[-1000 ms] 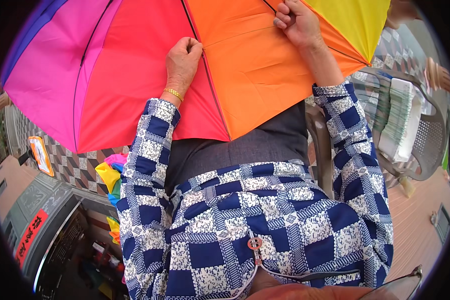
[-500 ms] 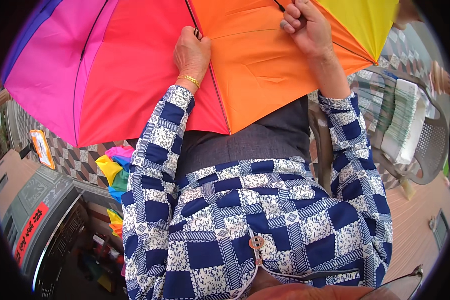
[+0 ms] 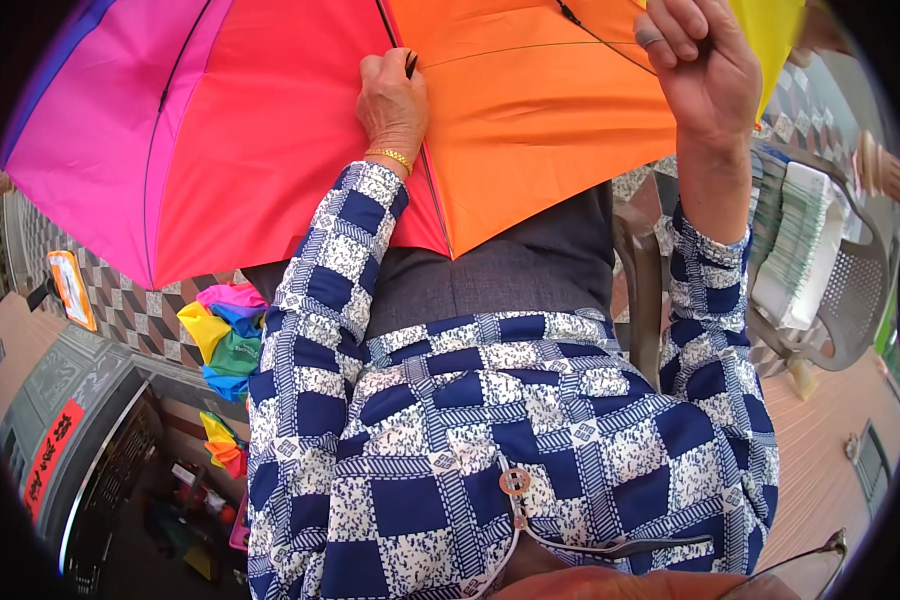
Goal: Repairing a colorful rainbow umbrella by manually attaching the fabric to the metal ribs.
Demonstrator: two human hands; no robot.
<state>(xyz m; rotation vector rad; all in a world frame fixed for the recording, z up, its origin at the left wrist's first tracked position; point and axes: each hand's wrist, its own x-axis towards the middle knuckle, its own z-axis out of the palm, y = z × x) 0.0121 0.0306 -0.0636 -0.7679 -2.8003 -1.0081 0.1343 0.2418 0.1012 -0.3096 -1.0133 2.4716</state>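
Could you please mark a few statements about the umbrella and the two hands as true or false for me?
1. The left hand grips a dark rib on the open umbrella. True.
2. The umbrella is plain black. False: its panels are pink, red, orange and yellow.
3. The right hand rests in the person's lap. False: it is raised at the umbrella's orange panel, fingers closed on a thin rib.
4. A gold bracelet sits on the left wrist. True.
5. The plastic chair at the right is bare. False: a pile of folded cloth lies on it.
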